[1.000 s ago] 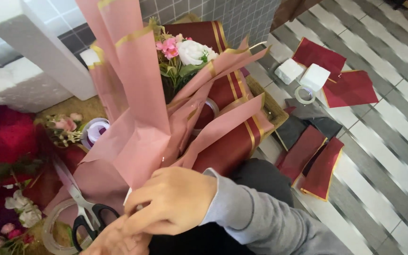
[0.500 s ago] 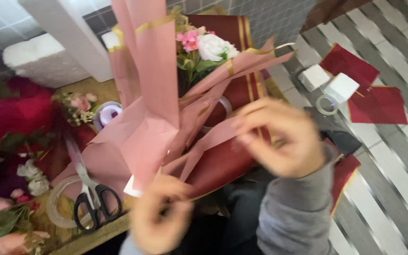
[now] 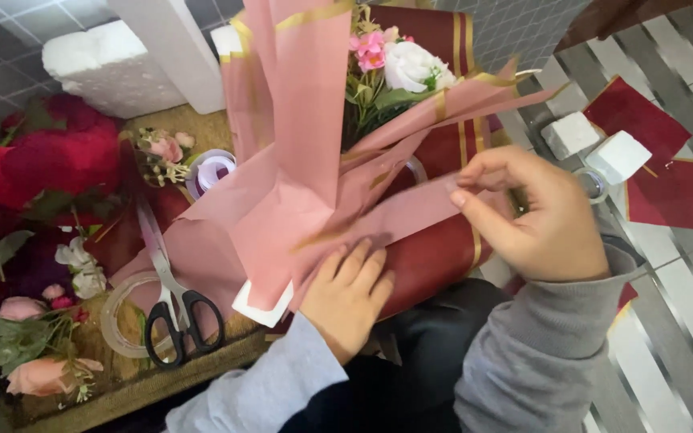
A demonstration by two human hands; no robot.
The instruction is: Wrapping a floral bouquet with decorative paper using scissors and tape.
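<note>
Two hands on pink wrapping paper (image 3: pixel 298 184): left hand (image 3: pixel 346 293) flat, fingers spread; right hand (image 3: pixel 539 216) grip pinching its edge.

No labels, signs or screens in view; packaging only. Pink wrapping paper (image 3: pixel 298 160) with gold edge bands, folded into tall pointed sheets around the flowers, with a dark red outer sheet (image 3: pixel 443 248) bearing gold stripes wrapped just behind and under it, both pressed by the left hand (image 3: pixel 346 297) and pinched at a pink edge by the right hand (image 3: pixel 539 216). Well to the right of the pink wrapping paper, loose dark red squares (image 3: pixel 667 168) flat on the floor, two small white blocks (image 3: pixel 595 144) just beside them.
</note>
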